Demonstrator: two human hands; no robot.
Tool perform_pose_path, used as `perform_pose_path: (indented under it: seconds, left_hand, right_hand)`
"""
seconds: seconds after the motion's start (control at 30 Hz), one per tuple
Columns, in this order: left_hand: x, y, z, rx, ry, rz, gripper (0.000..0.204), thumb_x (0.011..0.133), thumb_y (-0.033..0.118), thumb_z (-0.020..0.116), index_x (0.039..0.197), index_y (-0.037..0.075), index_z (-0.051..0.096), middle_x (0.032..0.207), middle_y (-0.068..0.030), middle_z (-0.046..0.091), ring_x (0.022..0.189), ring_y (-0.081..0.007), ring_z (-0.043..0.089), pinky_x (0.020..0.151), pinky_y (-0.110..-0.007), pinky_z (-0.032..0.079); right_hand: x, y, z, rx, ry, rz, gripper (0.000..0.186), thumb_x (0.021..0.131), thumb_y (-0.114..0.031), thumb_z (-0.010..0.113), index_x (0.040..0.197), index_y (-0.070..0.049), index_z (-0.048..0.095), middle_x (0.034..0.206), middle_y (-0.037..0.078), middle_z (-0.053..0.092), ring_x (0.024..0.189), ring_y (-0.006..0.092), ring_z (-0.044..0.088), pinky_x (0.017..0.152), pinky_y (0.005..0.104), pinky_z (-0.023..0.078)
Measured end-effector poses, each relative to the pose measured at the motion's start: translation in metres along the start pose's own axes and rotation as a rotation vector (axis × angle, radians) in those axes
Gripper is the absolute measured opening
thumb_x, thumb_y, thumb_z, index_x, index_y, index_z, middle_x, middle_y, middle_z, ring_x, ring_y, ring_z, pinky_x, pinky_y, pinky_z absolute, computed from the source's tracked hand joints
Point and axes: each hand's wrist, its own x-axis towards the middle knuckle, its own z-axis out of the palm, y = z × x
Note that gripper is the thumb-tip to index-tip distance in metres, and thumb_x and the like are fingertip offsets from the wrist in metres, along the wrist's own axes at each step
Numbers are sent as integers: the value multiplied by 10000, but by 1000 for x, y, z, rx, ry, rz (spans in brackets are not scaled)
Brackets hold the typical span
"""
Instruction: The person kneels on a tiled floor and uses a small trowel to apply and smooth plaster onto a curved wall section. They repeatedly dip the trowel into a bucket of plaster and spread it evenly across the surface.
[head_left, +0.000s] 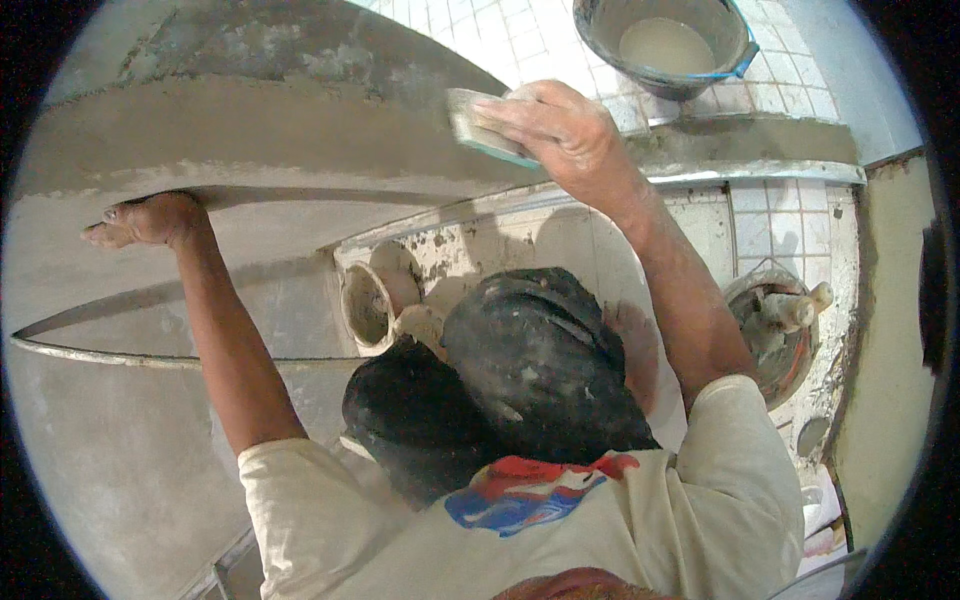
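My right hand (565, 135) is wrapped round a pale sponge (480, 128) with a green edge. It holds the sponge against or just over the grey plastered surface (330, 130); I cannot tell whether they touch. The sponge is slightly blurred. Further left, my left hand (150, 220) leans on the smooth grey plaster, fingers stretched out to the left and holding nothing. Its far side is partly hidden.
A dark bucket (590, 45) of cloudy water stands on white tiles at the far right. Another bucket (742, 300) with tools in it is near my right arm. A pale pot (360, 300) lies by my knees. A thin strip (130, 355) edges the plaster.
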Motion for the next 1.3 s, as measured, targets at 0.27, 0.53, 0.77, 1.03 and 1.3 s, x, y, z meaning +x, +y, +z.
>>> perform_pose_path:
  seconds: [0.27, 0.53, 0.77, 1.03, 1.3]
  left_hand:
    - [9, -29, -5, 222, 8, 92, 726, 1185, 384, 298, 1691, -100, 106, 1757, -368, 44, 1649, -483, 85, 1342, -568, 131]
    - [32, -72, -13, 273, 78, 242, 743, 1181, 406, 309, 1681, -115, 136, 1738, -392, 106, 1630, -509, 128, 1332, -590, 138]
    - [3, -14, 5, -7, 58, 41, 740, 1176, 391, 310, 1677, -122, 126, 1730, -391, 116, 1625, -516, 127, 1324, -606, 151]
    - [10, -29, 8, 93, 39, 39, 720, 1175, 355, 303, 1666, -139, 122, 1728, -389, 92, 1623, -516, 121, 1325, -605, 171]
    - [18, -53, 6, 162, 53, 58, 738, 1175, 359, 366, 1668, -129, 113, 1709, -412, 114, 1605, -542, 153, 1308, -606, 231]
  right_hand:
    - [-28, 28, 5, -30, -6, 100, 359, 939, -41, 720, 1235, -208, 833, 1052, 97, 760, 991, 283, 730, 889, 387, 611]
    - [-44, 49, 12, -133, -56, 67, 317, 997, -55, 683, 1293, -69, 796, 1175, 133, 783, 1069, 269, 737, 934, 345, 592]
    - [-82, 59, 13, 367, 239, 795, 393, 1016, -117, 725, 1371, 44, 667, 1156, 136, 756, 1022, 161, 695, 913, 338, 579]
    - [-153, 22, 124, 174, 421, 737, 362, 942, -174, 802, 1155, 5, 571, 1086, 164, 620, 1017, 294, 659, 867, 407, 558]
    - [-117, 21, 158, 88, 526, 708, 355, 947, -119, 801, 1156, -17, 532, 1025, 91, 611, 930, 182, 592, 823, 381, 525]
